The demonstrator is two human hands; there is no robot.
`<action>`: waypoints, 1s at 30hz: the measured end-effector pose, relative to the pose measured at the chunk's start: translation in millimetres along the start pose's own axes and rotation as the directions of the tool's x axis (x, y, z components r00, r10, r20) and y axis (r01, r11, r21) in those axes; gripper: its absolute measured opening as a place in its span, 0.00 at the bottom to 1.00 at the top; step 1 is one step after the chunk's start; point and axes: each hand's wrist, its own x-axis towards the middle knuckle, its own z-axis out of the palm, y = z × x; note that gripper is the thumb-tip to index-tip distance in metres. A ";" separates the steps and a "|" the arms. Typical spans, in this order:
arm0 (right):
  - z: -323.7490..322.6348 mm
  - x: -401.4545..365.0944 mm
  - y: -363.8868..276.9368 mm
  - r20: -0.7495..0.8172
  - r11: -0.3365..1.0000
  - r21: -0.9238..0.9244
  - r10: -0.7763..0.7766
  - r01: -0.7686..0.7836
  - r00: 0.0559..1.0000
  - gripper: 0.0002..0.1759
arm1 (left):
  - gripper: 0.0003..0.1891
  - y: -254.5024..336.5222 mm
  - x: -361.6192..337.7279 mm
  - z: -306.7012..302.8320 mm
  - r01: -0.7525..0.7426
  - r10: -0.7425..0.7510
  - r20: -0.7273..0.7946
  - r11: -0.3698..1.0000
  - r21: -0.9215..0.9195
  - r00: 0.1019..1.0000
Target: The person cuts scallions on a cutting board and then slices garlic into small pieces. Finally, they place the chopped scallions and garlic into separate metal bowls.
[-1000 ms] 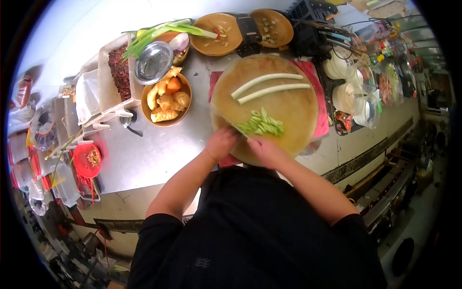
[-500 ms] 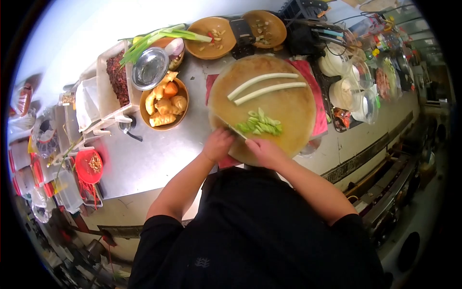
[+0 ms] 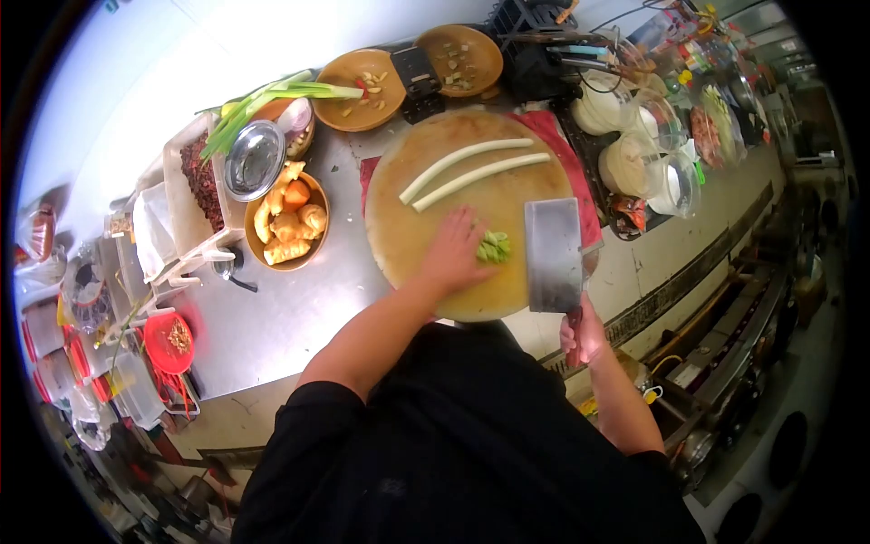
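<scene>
My right hand (image 3: 584, 331) is wrapped round the handle of a cleaver (image 3: 553, 254), whose broad blade lies flat over the right edge of the round chopping board (image 3: 399, 240). On the board, my left hand (image 3: 456, 251) is open, fingers extended, beside a small pile of chopped green stalk pieces (image 3: 494, 247). It partly covers that pile, and its palm side is hidden. Two long pale stalks (image 3: 480, 181) lie roughly side by side on the board's far half.
To the left stands a bowl of ginger (image 3: 288, 227), with a metal bowl (image 3: 255, 160) and leeks (image 3: 263, 98) behind it. Two brown bowls (image 3: 349, 100) are at the back. Containers (image 3: 625, 168) stand to the right. A red cloth (image 3: 566, 163) lies under the board.
My right hand has swung right and now holds the cleaver out at the board's edge. My left hand has moved forward onto the chopped pieces. The view has shifted slightly.
</scene>
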 end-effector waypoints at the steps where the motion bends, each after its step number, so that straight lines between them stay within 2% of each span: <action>1: -5.4 5.2 5.3 0.041 0.998 0.052 0.044 -0.046 0.998 0.43 | 0.46 6.6 5.6 3.5 -0.019 0.019 0.046 1.000 0.011 0.999; 3: 8.3 12.1 10.1 0.040 0.993 0.065 0.100 -0.103 0.994 0.45 | 0.47 20.9 13.9 10.5 -0.042 0.039 0.095 0.999 0.025 0.995; 5: 16.0 27.2 18.6 0.172 0.983 0.035 0.172 -0.181 0.970 0.45 | 0.47 36.0 10.7 18.5 0.007 -0.006 -0.022 1.000 0.017 1.000; 6: 27.6 30.5 19.1 0.200 0.987 -0.035 0.158 -0.154 0.967 0.46 | 0.47 38.8 10.6 23.1 0.008 -0.007 -0.018 1.000 0.022 1.000; 7: 34.8 36.9 20.9 0.254 0.981 -0.062 0.194 -0.184 0.948 0.47 | 0.46 40.0 10.2 28.1 0.031 -0.031 -0.090 1.000 -0.003 0.995; 8: 41.3 41.5 21.0 0.296 0.980 -0.055 0.198 -0.190 0.934 0.46 | 0.45 39.9 9.6 32.1 0.052 -0.056 -0.161 0.998 -0.031 0.985; 9: 47.4 44.6 20.1 0.338 0.980 -0.049 0.200 -0.195 0.920 0.45 | 0.45 38.3 9.0 35.7 0.054 -0.057 -0.158 0.998 -0.026 0.986; 11: 55.5 44.1 13.4 0.336 0.981 -0.048 0.194 -0.189 0.922 0.45 | 0.45 33.5 11.4 40.3 0.114 -0.160 -0.274 0.978 -0.176 0.948; 16: 83.5 11.9 -33.5 0.306 0.988 -0.080 0.152 -0.134 0.940 0.44 | 0.38 38.7 46.6 17.3 0.061 -0.182 -0.417 0.956 -0.287 0.890; 18: 100.5 -3.4 -69.5 0.249 0.995 -0.103 0.014 0.012 0.968 0.41 | 0.35 44.7 78.1 -7.4 0.041 -0.181 -0.467 0.955 -0.295 0.865; 20: 119.9 -15.2 -113.6 0.231 0.990 -0.121 -0.037 0.067 0.972 0.39 | 0.30 46.0 122.9 -36.3 0.047 -0.350 -0.524 0.861 -0.506 0.776; 22: 142.5 -26.4 -157.5 0.215 0.983 -0.139 -0.091 0.123 0.972 0.36 | 0.29 27.4 174.2 -57.5 0.017 -0.368 -0.617 0.867 -0.498 0.695; 24: 162.4 -35.1 -189.6 0.148 0.969 -0.126 -0.193 0.212 0.970 0.33 | 0.27 6.8 225.2 -79.1 0.043 -0.533 -0.567 0.751 -0.659 0.628; 25: 165.3 -34.7 -195.2 0.147 0.968 -0.125 -0.200 0.219 0.969 0.33 | 0.26 -4.4 248.3 -89.5 0.117 -0.628 -0.488 0.677 -0.726 0.606; 26: 167.5 -33.8 -200.7 0.130 0.935 -0.164 -0.296 0.315 0.946 0.31 | 0.26 -17.0 271.5 -100.3 0.188 -0.713 -0.400 0.592 -0.784 0.576; 27: 168.4 -32.7 -206.1 0.115 0.892 -0.205 -0.388 0.404 0.915 0.29 | 0.25 -39.1 294.7 -100.9 0.190 -0.822 -0.165 0.313 -0.931 0.545; 29: 163.3 -35.4 -205.9 0.105 0.894 -0.184 -0.395 0.409 0.912 0.27 | 0.23 -87.5 328.4 -97.9 0.151 -0.855 -0.106 0.210 -0.966 0.507; 30: 158.9 -36.8 -202.1 0.098 0.899 -0.161 -0.397 0.408 0.912 0.26 | 0.23 -91.8 333.9 -106.4 0.153 -0.855 -0.104 0.208 -0.966 0.508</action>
